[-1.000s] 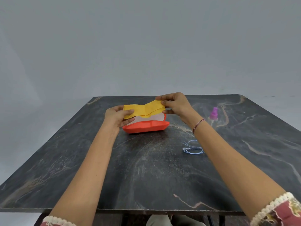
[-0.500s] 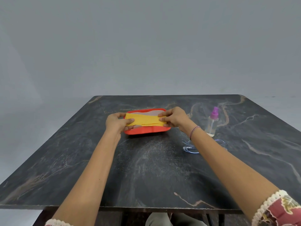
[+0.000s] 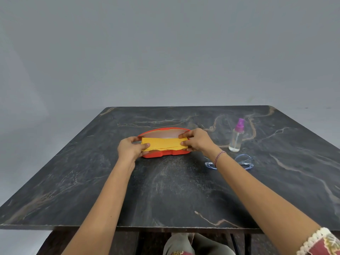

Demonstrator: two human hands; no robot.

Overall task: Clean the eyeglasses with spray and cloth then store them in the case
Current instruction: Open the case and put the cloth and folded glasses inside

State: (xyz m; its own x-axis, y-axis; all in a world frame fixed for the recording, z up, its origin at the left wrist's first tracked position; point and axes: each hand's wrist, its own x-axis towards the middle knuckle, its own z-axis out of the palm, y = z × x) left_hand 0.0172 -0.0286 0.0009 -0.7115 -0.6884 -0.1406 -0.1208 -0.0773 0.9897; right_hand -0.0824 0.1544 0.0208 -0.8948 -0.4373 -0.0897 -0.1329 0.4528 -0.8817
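Observation:
An open orange glasses case (image 3: 163, 154) lies at the middle of the dark marble table (image 3: 165, 196). A folded yellow cloth (image 3: 162, 143) stretches flat across the case's opening. My left hand (image 3: 131, 149) pinches the cloth's left end and my right hand (image 3: 196, 140) pinches its right end. Clear blue-tinted eyeglasses (image 3: 242, 162) lie on the table to the right, partly hidden behind my right forearm. A small clear spray bottle (image 3: 236, 138) with a purple nozzle stands upright just beyond the glasses.
The table's front edge (image 3: 128, 226) runs close to my body, with my knee visible below it. A plain grey wall rises behind the table.
Both hands have lowered the yellow cloth from above the case down onto its opening, folded flatter and narrower. The case's lid now shows behind the cloth.

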